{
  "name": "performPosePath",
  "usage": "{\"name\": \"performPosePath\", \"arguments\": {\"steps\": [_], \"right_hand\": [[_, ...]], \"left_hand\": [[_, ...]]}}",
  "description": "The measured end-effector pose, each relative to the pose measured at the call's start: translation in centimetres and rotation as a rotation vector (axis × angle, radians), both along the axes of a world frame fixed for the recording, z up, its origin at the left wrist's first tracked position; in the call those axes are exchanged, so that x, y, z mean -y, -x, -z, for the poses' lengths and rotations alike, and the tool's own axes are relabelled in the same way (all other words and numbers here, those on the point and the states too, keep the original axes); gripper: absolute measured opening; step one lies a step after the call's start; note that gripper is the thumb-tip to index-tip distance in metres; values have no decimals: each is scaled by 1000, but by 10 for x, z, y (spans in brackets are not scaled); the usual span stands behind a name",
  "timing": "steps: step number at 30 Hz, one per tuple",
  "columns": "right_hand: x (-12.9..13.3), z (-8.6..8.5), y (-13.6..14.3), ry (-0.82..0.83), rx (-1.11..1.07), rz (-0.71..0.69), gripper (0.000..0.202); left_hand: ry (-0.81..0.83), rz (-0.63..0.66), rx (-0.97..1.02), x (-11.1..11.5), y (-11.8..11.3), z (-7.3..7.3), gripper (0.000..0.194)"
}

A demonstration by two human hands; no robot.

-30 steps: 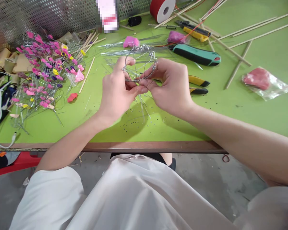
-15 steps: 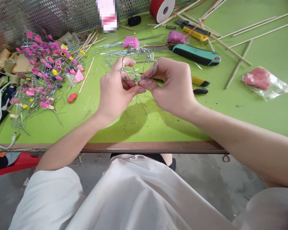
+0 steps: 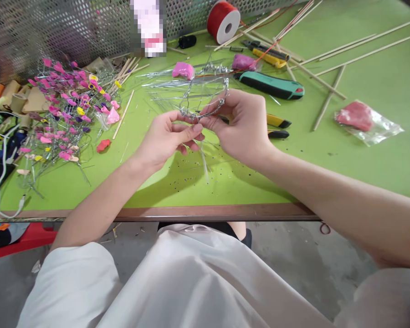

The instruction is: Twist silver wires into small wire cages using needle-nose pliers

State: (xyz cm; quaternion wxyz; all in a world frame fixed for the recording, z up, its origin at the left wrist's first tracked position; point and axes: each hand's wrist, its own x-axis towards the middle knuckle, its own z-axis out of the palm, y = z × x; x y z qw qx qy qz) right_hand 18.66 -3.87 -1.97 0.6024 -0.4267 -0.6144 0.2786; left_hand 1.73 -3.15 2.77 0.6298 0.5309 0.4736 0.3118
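Note:
A small cage-like frame of twisted silver wire (image 3: 187,102) is up over the table, between my two hands. My right hand (image 3: 244,120) pinches its lower right rim between thumb and fingers. On the other side my left hand (image 3: 167,139) has its thumb pressed towards its fingers at the frame's lower edge; what lies under the thumb is partly hidden. Below the fingertips a thin pale strand (image 3: 205,166) shows as a blur. Behind the frame lie loose straight wires (image 3: 157,84) and a pink lump of clay (image 3: 183,70). Pliers with yellow handles (image 3: 278,120) are partly covered by my right hand.
To the left is a heap of wire stems with pink and yellow tips (image 3: 66,105). Green-handled pliers (image 3: 273,85), a yellow cutter (image 3: 269,57), a red wire spool (image 3: 222,20), wooden sticks (image 3: 328,82) and a bagged red lump (image 3: 357,116) lie right and behind.
My left hand has lowered and its fingers have shifted on the wire frame. The frame has tilted slightly and moved right in view. My right hand keeps its pinch.

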Motion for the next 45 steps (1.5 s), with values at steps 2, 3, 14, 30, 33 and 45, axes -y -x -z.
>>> {"name": "performPosePath", "arguments": {"steps": [2, 3, 14, 30, 33, 45], "right_hand": [[2, -1, 1, -16, -20, 17, 12], [2, -2, 2, -17, -27, 11, 11], [0, 7, 3, 25, 48, 40, 13], [-10, 7, -5, 78, 114, -32, 15], [-12, 1, -7, 160, 56, -99, 17], [-11, -8, -2, 261, -64, -145, 29]], "left_hand": [[-67, 5, -5, 0, 0, 2, 32], [-113, -2, -17, 0, 1, 3, 36], [-334, -54, -118, 10, -5, 2, 24], [-140, -82, -59, -1, -4, 2, 24], [-194, -77, -71, 0, -3, 4, 22], [-362, -124, -274, -1, -4, 3, 27]]}}
